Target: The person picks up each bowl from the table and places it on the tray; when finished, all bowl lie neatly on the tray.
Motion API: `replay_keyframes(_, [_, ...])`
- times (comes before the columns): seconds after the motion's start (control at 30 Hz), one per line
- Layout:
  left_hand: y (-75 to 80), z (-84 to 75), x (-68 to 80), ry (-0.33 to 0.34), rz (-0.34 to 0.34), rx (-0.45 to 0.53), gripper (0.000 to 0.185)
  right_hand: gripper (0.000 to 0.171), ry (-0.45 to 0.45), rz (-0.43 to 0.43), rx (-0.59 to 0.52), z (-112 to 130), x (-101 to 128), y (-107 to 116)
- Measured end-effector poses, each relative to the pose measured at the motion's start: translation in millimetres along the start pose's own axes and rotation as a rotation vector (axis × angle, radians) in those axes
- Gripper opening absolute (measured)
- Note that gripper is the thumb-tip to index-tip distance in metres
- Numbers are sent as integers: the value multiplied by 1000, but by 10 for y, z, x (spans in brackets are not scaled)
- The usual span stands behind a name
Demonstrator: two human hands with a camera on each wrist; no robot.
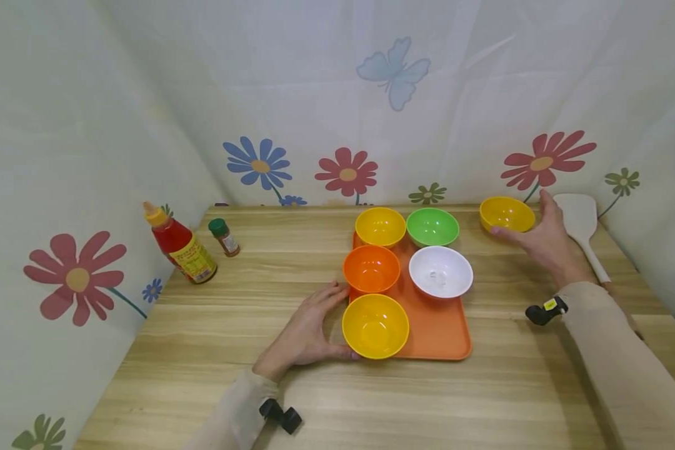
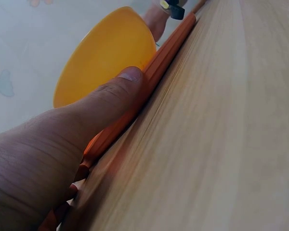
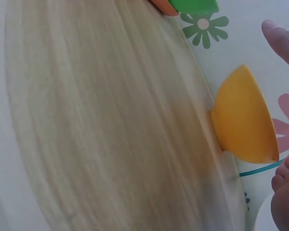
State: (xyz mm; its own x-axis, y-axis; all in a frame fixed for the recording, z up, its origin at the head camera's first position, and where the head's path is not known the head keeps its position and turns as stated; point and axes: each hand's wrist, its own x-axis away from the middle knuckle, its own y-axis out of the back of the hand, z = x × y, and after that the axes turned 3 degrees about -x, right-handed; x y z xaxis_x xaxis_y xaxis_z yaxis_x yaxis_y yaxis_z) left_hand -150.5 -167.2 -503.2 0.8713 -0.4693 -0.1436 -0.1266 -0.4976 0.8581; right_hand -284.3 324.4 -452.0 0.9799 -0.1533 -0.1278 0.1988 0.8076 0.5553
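My left hand (image 1: 306, 334) rests at the near left corner of an orange tray (image 1: 439, 340), thumb against its rim beside a yellow bowl (image 1: 375, 326). In the left wrist view, that thumb (image 2: 111, 96) lies just under the bowl's side; the other fingers are partly hidden. Also on the tray are an orange bowl (image 1: 371, 269), a white bowl (image 1: 441, 272), a green bowl (image 1: 433, 227) and another yellow bowl (image 1: 380, 227). At the back right, my right hand (image 1: 545, 240) spreads thumb and fingers about a separate yellow bowl (image 1: 507, 214). A gap shows between them in the right wrist view.
A white spatula-like utensil (image 1: 579, 219) lies right of my right hand. On the left stand a red sauce bottle (image 1: 184, 245) with a yellow cap and a small green-capped jar (image 1: 224, 237). A printed curtain (image 1: 315, 75) closes off the back of the wooden table (image 1: 247, 294).
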Motion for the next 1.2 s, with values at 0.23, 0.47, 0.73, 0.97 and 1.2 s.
replay_keyframes(0.23, [-1, -12, -2, 8, 9, -5, 123, 130, 9, 19, 15, -83, -11, -44])
replay_keyframes(0.47, [0, 5, 0, -1, 1, -10, 123, 113, 88, 11, -35, -161, -37, -103])
replay_keyframes(0.73, [4, 13, 8, 7, 3, -7, 122, 116, 55, 10, -47, -168, -53, -155])
replay_keyframes(0.97, [7, 9, 10, 2, 0, -10, 122, 122, 13, -1, -62, -143, -94, -190])
replay_keyframes(1.2, [3, 7, 5, 3, 11, -20, 122, 124, -35, -5, -62, -158, -119, -206])
